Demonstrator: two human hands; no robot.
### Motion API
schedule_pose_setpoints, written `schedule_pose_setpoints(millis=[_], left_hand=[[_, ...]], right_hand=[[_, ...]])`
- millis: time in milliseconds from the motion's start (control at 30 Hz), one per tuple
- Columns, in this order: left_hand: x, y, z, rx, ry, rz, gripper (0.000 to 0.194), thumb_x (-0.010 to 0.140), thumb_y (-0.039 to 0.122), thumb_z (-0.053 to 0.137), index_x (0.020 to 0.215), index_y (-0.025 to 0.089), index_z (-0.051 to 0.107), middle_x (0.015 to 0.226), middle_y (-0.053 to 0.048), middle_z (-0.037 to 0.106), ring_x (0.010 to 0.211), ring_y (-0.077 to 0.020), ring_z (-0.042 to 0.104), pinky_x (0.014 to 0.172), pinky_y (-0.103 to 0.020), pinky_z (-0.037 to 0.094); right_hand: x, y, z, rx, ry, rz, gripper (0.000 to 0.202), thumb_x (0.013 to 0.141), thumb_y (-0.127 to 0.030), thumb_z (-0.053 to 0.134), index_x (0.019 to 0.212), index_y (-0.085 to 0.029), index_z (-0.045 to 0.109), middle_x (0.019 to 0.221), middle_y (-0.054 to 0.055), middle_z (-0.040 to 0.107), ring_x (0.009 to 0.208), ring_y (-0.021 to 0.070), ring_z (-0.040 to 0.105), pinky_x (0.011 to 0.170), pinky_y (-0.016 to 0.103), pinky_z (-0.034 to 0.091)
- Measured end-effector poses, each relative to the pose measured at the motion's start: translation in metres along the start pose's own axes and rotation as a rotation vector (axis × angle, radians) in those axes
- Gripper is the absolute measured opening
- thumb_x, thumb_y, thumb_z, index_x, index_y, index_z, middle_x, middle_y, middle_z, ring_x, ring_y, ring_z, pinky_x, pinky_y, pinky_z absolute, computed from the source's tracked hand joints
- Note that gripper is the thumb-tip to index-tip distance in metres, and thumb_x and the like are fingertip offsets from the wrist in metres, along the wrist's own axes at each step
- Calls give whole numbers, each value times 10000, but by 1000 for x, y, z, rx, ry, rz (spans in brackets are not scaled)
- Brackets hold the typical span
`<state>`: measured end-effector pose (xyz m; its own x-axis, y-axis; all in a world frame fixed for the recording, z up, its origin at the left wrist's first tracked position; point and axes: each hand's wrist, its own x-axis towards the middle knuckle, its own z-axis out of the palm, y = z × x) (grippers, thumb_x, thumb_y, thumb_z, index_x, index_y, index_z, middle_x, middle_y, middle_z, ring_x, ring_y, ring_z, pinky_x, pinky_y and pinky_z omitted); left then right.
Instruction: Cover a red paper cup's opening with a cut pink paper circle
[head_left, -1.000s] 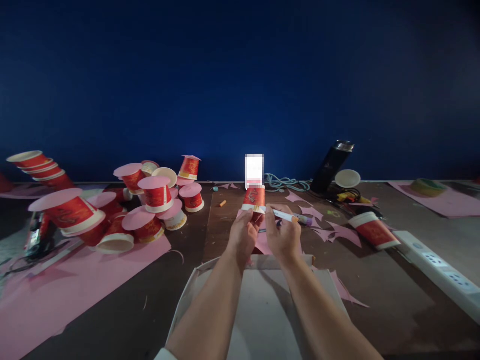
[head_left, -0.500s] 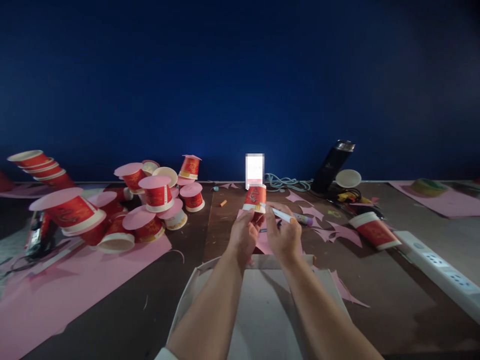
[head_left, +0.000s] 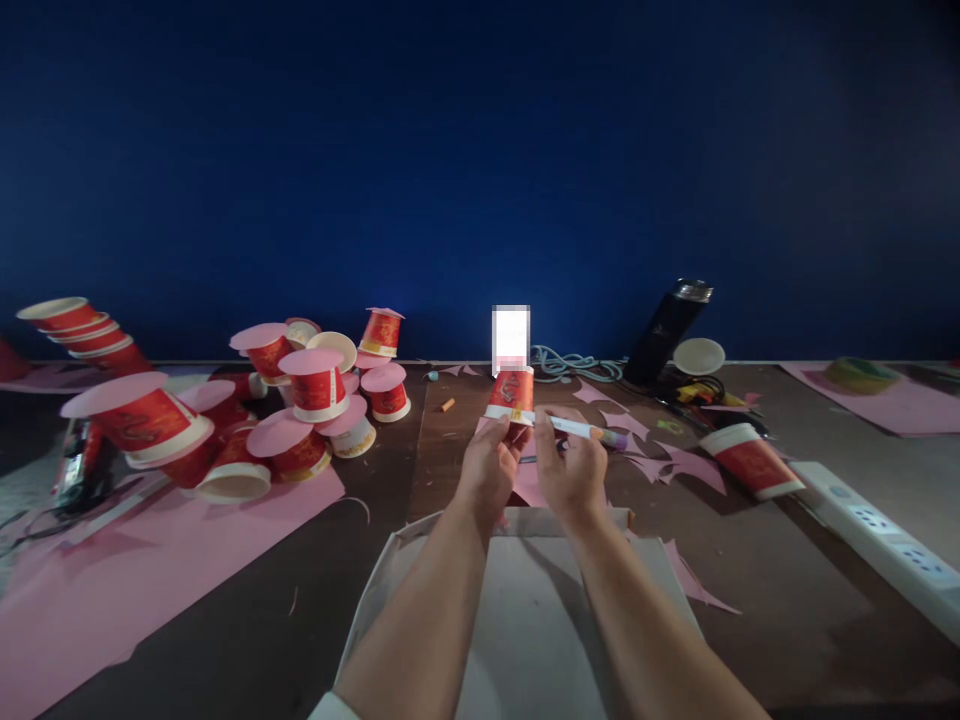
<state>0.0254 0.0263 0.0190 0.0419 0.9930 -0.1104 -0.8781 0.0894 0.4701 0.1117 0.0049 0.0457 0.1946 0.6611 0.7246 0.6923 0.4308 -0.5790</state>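
A person's left hand grips a red paper cup over a dark tabletop, while the right hand pinches a white pen, its left end by the cup's pale lower band. Pink paper scraps lie to the right; red cups topped with pink discs crowd the left, and a dark flask sits near the blue wall.

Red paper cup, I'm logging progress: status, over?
Left hand holding upside-down red paper cup. Right hand holding white pen, tip near the cup. Pink paper scraps to the right.
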Motion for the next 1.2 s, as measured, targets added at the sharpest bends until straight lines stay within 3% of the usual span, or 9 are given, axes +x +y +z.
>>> schedule_pose_setpoints(millis=[100,267,567,800,1033,1200], left_hand=[[0,0,0,-4,1,-1,150,698,169,657,843,137,637,819,-44,665,779,-132,612,867,-296,411],[0,0,0,-9,9,13,149,696,164,656,842,142,636,801,-36,664,765,-132,612,841,-294,423],[-3,2,6,-3,18,15,107,680,142,663,783,128,636,742,-20,648,703,-106,589,804,-273,421],[-1,0,2,29,-1,20,138,675,174,667,804,136,641,790,-35,655,752,-125,592,830,-289,419],[-2,1,2,32,-18,30,102,684,169,662,778,135,645,788,-26,653,757,-112,589,830,-272,420],[-3,1,2,35,-17,33,129,689,172,664,813,143,640,814,-33,660,771,-128,598,847,-300,424]], right_hand=[[0,0,1,28,7,-28,247,893,-322,462,885,-172,658,894,76,706,843,205,647,763,322,466],[0,1,0,-13,-15,-1,247,882,-339,489,839,-172,666,795,72,707,752,203,653,700,306,478],[-1,2,3,58,0,-47,253,899,-308,468,957,-167,670,951,81,712,862,200,657,776,316,490],[-1,2,2,-10,-15,-31,247,883,-338,489,872,-174,673,842,75,714,799,205,659,730,309,489],[0,-1,1,17,-14,-31,259,897,-331,460,906,-179,670,886,71,711,837,197,648,762,300,474],[-1,1,2,-78,-17,35,314,882,-387,464,799,-162,667,761,90,702,753,237,634,712,345,466]])
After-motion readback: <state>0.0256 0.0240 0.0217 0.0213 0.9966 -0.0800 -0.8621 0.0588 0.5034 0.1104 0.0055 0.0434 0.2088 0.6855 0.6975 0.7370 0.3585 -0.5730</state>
